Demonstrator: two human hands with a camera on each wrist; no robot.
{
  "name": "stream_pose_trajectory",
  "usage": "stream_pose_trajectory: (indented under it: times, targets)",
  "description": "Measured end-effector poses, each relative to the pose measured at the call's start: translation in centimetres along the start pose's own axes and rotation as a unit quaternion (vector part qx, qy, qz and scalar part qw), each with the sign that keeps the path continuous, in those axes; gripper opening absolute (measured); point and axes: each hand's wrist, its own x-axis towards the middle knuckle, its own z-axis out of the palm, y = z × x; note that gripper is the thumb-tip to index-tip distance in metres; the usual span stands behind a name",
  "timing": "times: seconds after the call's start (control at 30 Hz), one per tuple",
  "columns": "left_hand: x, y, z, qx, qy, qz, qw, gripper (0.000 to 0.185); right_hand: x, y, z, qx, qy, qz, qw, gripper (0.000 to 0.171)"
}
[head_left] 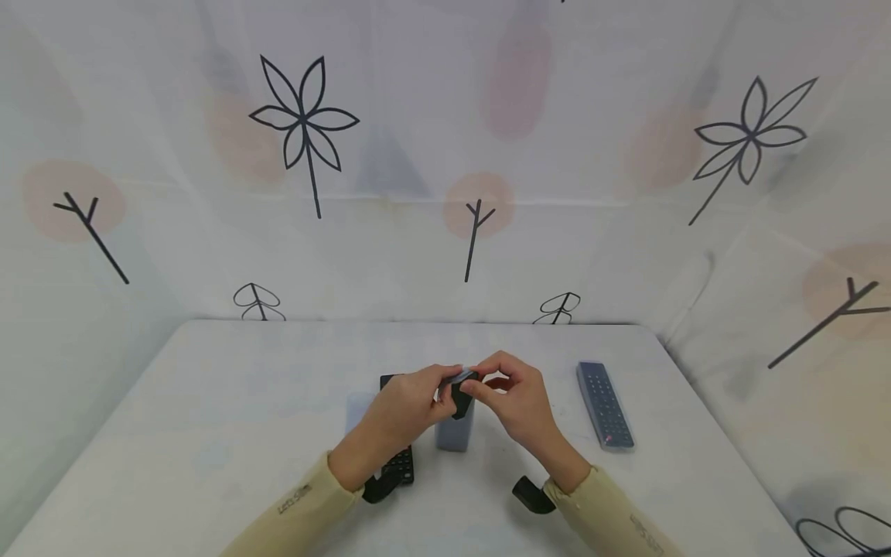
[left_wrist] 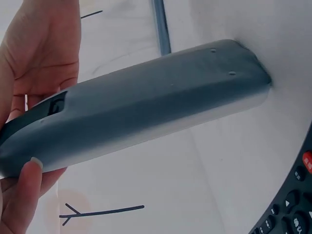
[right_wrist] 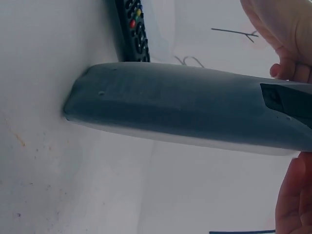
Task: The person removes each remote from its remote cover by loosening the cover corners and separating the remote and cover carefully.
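Between both hands a remote control [head_left: 462, 399] stands nearly upright in a translucent bluish sleeve [head_left: 454, 437]. Its lower end meets the table, and its dark upper end shows through the sleeve's opening. My left hand [head_left: 412, 396] grips the top end from the left, thumb and fingers on the sleeve's rim. From the other side my right hand [head_left: 517, 393] pinches the same end. In the left wrist view the sleeve [left_wrist: 151, 102] covers most of the remote, with a black part [left_wrist: 29, 117] exposed near the fingers. The front is hidden in both wrist views.
A bare black remote control [head_left: 400, 464] lies partly under the left forearm, beside a pale translucent sheet-like piece [head_left: 358, 410]. Farther right lies another remote in a clear cover [head_left: 604, 406]. Patterned cloth [head_left: 418, 255] hangs behind the white table [head_left: 264, 371].
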Motion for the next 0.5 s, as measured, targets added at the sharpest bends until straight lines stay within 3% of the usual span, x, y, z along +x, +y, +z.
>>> stream_pose_trajectory:
  times: [0.07, 0.23, 0.37, 0.5]
  targets:
    - [0.1, 0.0, -0.1, 0.006, 0.0, 0.009, 0.9999, 0.028, 0.0, 0.0, 0.0, -0.002, 0.0, 0.0, 1.0, 0.019]
    - [-0.1, 0.0, -0.1, -0.054, 0.003, -0.045, 0.9975, 0.026, -0.4, 1.5, 0.0, -0.01, 0.001, -0.005, 1.0, 0.023]
    - [-0.5, -0.2, -0.1, -0.119, 0.004, -0.099, 0.9879, 0.027, -0.5, 1.1, 0.0, -0.01, -0.003, -0.01, 1.0, 0.023]
    - [-0.8, -0.4, 0.0, -0.181, -0.009, -0.143, 0.973, 0.026, -0.3, -0.4, -0.1, -0.005, -0.007, -0.002, 1.0, 0.019]
